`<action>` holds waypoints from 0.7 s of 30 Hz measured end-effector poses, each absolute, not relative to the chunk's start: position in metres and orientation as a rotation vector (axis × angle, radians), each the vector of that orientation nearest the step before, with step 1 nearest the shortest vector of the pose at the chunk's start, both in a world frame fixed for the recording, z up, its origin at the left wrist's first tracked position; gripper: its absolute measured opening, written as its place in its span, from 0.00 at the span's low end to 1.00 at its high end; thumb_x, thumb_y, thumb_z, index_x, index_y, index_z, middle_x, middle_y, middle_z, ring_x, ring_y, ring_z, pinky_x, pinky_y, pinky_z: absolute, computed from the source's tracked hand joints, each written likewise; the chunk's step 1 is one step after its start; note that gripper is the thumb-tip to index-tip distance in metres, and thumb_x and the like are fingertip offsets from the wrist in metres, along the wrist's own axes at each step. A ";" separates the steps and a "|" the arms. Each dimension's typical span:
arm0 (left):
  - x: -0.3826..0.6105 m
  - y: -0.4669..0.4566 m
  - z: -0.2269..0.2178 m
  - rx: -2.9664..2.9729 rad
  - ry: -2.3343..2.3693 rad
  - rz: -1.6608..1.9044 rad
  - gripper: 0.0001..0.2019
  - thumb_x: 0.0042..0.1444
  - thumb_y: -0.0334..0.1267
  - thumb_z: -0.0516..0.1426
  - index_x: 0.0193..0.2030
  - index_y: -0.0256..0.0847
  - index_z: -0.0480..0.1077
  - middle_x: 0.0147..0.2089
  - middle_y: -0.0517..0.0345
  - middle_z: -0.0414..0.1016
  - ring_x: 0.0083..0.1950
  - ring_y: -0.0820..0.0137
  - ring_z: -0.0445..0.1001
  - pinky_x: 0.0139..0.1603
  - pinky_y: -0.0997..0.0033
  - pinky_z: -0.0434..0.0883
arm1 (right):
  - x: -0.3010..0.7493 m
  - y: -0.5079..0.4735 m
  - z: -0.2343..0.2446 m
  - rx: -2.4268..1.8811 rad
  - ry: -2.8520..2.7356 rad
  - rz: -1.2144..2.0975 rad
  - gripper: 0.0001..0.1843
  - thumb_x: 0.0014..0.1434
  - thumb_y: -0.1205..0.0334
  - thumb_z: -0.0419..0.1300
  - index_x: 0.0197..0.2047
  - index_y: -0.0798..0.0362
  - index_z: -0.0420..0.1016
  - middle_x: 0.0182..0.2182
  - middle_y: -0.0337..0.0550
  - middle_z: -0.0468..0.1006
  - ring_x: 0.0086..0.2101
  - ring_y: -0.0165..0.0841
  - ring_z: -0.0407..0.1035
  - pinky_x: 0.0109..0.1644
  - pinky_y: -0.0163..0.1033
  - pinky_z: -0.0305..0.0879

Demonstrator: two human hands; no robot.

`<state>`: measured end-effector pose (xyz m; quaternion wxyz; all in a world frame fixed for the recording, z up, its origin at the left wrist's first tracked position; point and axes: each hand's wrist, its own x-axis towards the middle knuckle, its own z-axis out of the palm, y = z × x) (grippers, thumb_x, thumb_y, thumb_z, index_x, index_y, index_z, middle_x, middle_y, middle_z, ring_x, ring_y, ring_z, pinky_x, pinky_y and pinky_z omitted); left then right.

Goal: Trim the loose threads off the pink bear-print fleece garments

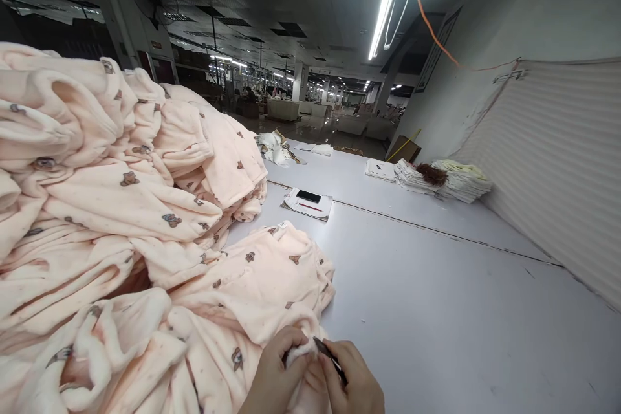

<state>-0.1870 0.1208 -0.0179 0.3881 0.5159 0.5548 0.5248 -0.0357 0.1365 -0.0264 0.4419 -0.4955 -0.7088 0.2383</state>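
Note:
My left hand (279,369) pinches an edge of a pale pink fleece garment (272,272) printed with small brown bears. Close beside it, my right hand (353,378) grips a small dark tool (332,360) that looks like thread snips. The tool's tip lies at the pinched fabric edge, between both hands. Its lower part is hidden by my right fingers. This garment lies partly on the table, and a small white label shows at its far end.
A tall heap of similar pink garments (121,181) fills the left side. On the white table (436,284) lie a notebook (291,206) with a black phone (308,196) and a pen, white scraps (276,150), and stacked white cloths (463,181). A corrugated white sheet (557,162) borders the right.

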 end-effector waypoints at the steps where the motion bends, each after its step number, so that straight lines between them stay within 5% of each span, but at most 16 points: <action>1: -0.187 0.121 -0.018 1.315 1.419 1.333 0.03 0.48 0.30 0.56 0.30 0.41 0.70 0.32 0.59 0.72 0.37 0.65 0.72 0.40 0.70 0.68 | -0.036 0.137 -0.026 -1.245 -1.772 0.576 0.14 0.59 0.48 0.56 0.40 0.44 0.78 0.33 0.41 0.79 0.31 0.34 0.74 0.32 0.33 0.68; 21: -0.183 0.116 -0.017 1.540 1.478 1.304 0.08 0.45 0.25 0.52 0.28 0.42 0.68 0.30 0.58 0.72 0.34 0.67 0.72 0.36 0.71 0.69 | -0.028 0.136 -0.021 -1.285 -1.691 0.813 0.14 0.56 0.46 0.58 0.34 0.44 0.81 0.28 0.40 0.79 0.30 0.35 0.73 0.34 0.34 0.66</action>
